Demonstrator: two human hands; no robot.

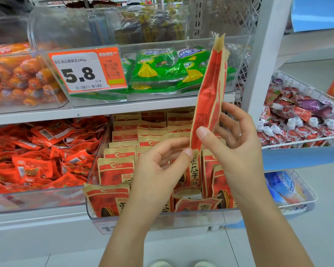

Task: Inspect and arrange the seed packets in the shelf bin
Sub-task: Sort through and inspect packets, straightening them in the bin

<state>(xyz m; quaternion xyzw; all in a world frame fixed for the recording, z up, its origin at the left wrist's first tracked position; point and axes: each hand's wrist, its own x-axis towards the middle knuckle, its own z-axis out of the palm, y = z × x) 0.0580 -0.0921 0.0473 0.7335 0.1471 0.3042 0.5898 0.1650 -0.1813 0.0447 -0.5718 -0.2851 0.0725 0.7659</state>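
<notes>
A red and tan paper seed packet (210, 89) stands upright and edge-on in front of the shelf. My right hand (235, 143) pinches its lower part, thumb in front and fingers behind. My left hand (162, 166) pinches the packet's bottom corner with thumb and fingertips. Below and behind my hands, a clear plastic shelf bin (162, 218) holds several rows of matching seed packets (116, 170), most standing upright; a few at the front lean over.
A clear bin of loose red snack packets (37, 155) sits to the left. On the shelf above are green packets (156, 68) behind an orange 5.8 price tag (87, 70) and orange sausages (21, 78). Wire baskets (301, 116) of pouches hang at right.
</notes>
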